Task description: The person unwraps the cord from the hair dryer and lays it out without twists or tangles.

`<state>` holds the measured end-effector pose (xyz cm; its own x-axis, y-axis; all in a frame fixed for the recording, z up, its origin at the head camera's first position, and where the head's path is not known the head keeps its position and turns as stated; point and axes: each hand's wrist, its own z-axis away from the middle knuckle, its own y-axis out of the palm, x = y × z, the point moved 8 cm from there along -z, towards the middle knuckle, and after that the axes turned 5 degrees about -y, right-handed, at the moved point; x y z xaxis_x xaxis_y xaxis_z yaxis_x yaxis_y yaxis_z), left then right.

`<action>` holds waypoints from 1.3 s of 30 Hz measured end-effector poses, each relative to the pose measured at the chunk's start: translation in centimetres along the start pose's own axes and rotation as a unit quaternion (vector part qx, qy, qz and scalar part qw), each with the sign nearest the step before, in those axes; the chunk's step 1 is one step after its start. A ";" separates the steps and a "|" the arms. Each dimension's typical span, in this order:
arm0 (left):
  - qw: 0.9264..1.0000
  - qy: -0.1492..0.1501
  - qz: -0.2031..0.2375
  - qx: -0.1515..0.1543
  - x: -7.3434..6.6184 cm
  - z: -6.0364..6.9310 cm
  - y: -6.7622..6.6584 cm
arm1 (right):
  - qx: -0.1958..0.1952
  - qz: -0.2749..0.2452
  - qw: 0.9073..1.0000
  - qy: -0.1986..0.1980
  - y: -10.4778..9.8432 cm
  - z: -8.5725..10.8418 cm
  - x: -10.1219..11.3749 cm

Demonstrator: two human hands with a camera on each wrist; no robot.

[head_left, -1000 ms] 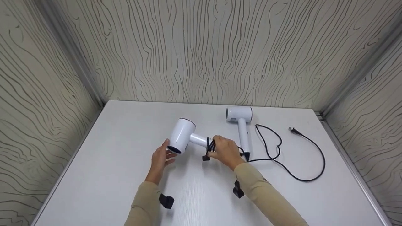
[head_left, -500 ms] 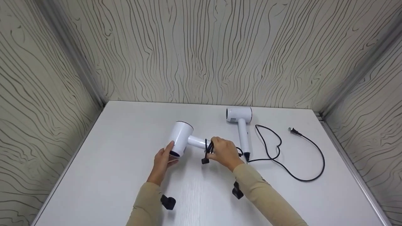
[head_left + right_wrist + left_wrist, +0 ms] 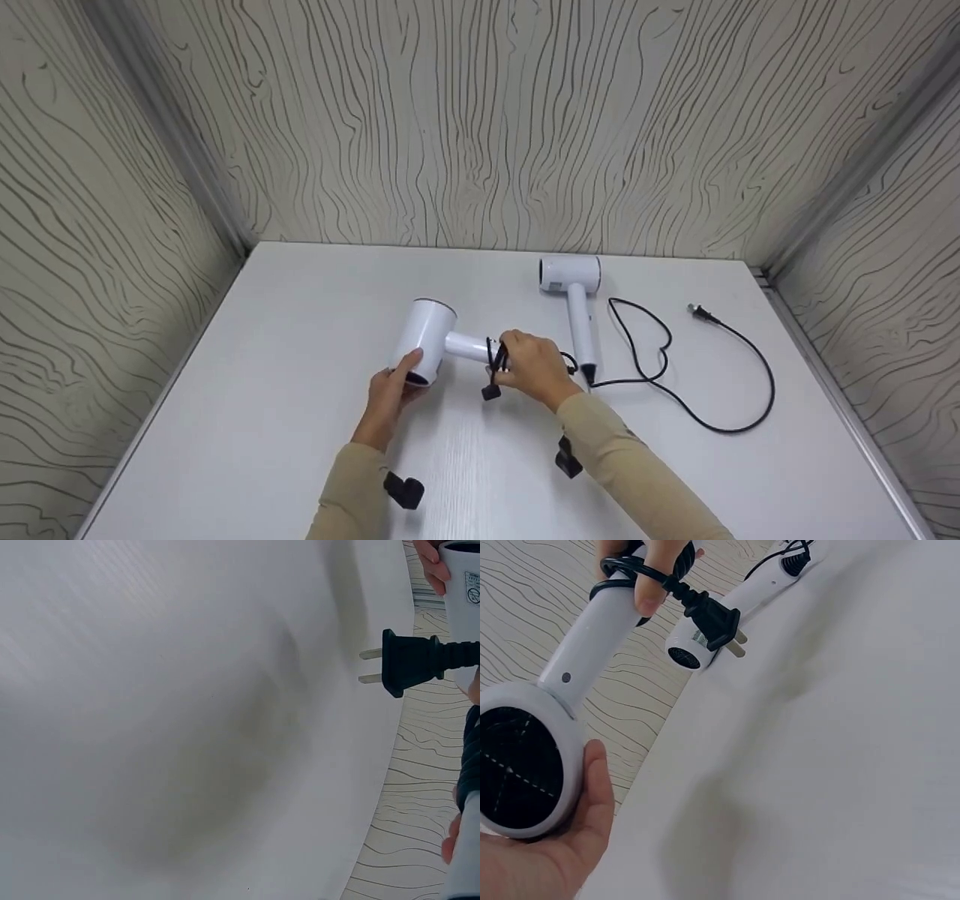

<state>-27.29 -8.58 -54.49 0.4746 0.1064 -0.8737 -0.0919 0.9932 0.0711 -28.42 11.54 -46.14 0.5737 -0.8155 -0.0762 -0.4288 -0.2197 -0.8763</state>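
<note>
A white hair dryer (image 3: 427, 334) is held above the table between both hands, barrel to the left. My left hand (image 3: 388, 391) grips the barrel's lower end, thumb on top and fingers underneath. In the left wrist view, that hand (image 3: 570, 840) curls round the rim beside the dark round end. My right hand (image 3: 536, 366) grips the handle, where the black cord (image 3: 622, 570) is wound round it. The two-pin plug (image 3: 411, 664) of this cord hangs free below the right hand. In the right wrist view, most of the right hand lies outside the frame.
A second white hair dryer (image 3: 577, 315) lies on the white table (image 3: 255, 420) behind the right hand. Its black cord (image 3: 772, 382) loops out to the right and ends in a plug (image 3: 701, 313). Wood-patterned walls (image 3: 465, 120) stand at the back and sides.
My left hand has closed from beside the barrel to a grip on it. The held hair dryer has come slightly nearer to me and to the left. The second hair dryer stays put.
</note>
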 end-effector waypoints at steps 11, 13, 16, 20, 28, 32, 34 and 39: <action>0.999 -0.010 0.031 -0.035 0.5 0.3 -0.4 | -0.042 0.035 0.998 -0.022 -0.8 -0.2 0.4; 0.998 -0.006 0.043 -0.040 0.4 0.3 -0.4 | -0.050 0.041 0.998 -0.024 -1.0 -0.3 0.4; 0.998 -0.001 0.043 -0.043 0.2 0.3 -0.4 | -0.048 0.030 0.998 -0.022 -1.2 -0.3 0.4; 0.998 0.003 0.035 -0.043 -0.1 0.3 -0.5 | -0.033 0.002 0.999 -0.017 -1.2 -0.3 0.2; 0.998 -0.003 0.033 -0.053 -0.2 0.1 -0.9 | -0.006 -0.057 0.998 -0.010 -2.0 -0.1 -0.1; 0.998 -0.004 0.035 -0.059 -0.3 0.1 -1.3 | -0.019 -0.072 0.997 -0.014 -2.9 0.1 0.0; 0.997 -0.004 0.040 -0.062 -0.3 0.0 -1.4 | -0.031 -0.069 0.997 -0.019 -3.4 0.3 0.1; 0.997 0.002 0.054 -0.056 -0.6 0.1 -1.6 | -0.057 -0.063 0.996 -0.033 -4.4 0.8 0.8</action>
<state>-27.33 -10.21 -54.07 0.4528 0.2117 -0.8661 -0.2398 0.9645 0.1104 -25.57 12.28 -42.71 0.6714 -0.7411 -0.0030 -0.4242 -0.3810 -0.8215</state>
